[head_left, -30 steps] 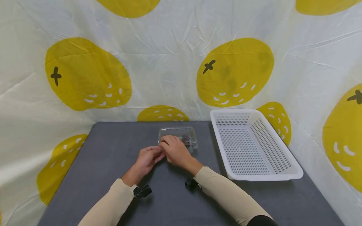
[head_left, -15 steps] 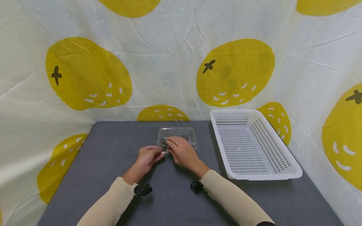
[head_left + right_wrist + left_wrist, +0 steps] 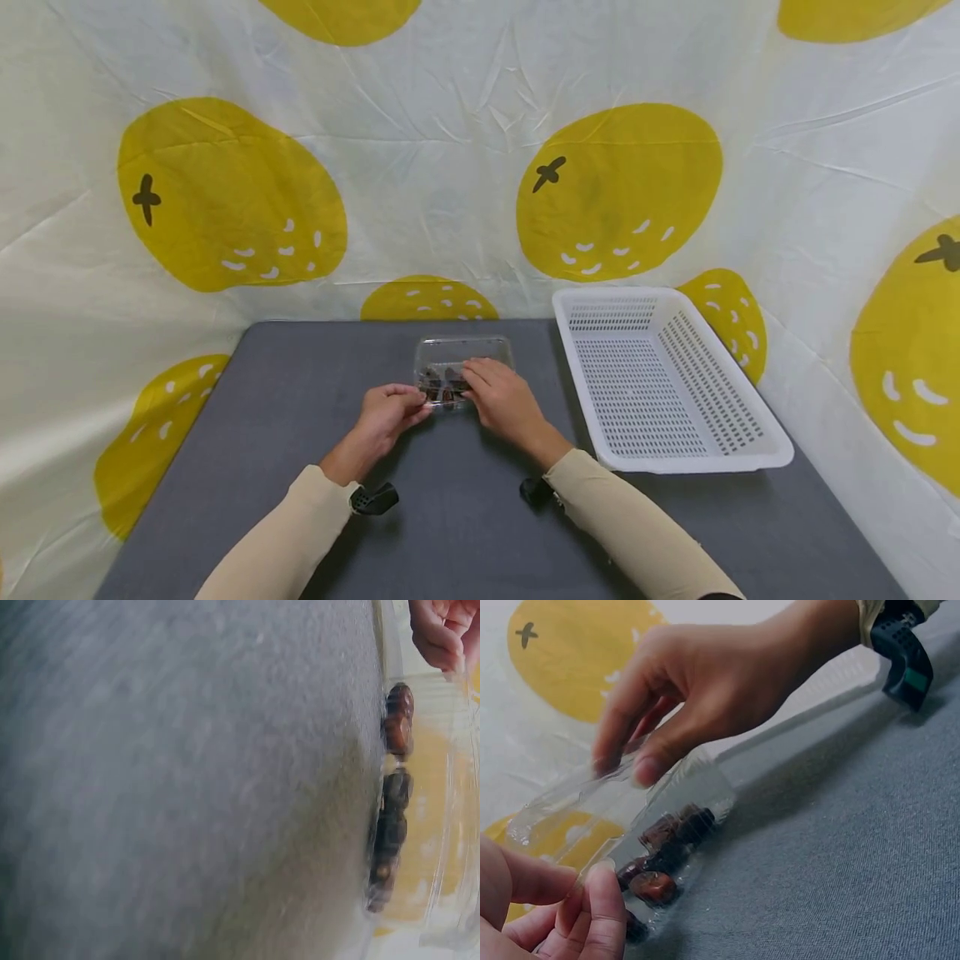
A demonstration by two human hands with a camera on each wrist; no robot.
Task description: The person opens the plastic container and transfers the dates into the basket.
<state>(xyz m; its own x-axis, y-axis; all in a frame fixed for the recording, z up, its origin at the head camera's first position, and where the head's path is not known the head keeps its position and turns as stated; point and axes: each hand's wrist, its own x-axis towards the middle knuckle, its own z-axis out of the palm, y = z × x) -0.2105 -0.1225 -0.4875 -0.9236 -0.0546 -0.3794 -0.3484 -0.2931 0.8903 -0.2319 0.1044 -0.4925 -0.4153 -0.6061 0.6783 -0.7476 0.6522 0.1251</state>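
A clear plastic clamshell box (image 3: 463, 345) stands near the back of the table, with several dark brown dates (image 3: 654, 887) inside. My left hand (image 3: 386, 419) pinches the near left corner of the box between thumb and fingers. At the near right edge is my right hand (image 3: 506, 404). In the left wrist view the right hand (image 3: 712, 686) has its thumb on one side of the clear rim and its fingers on the other. The right wrist view shows the dates (image 3: 394, 817) lined up along the bottom of the box, and the left hand (image 3: 448, 634) at its far end.
A white perforated plastic basket (image 3: 697, 464) sits to the right of the box on the grey table (image 3: 315, 392). Behind the table hangs a white cloth (image 3: 435, 183) printed with yellow fruit. Each wrist carries a small black camera (image 3: 375, 500).
My right hand has slid rightward along the near edge of the box, away from the left hand, uncovering more of the dates. The left hand has stayed at its corner.
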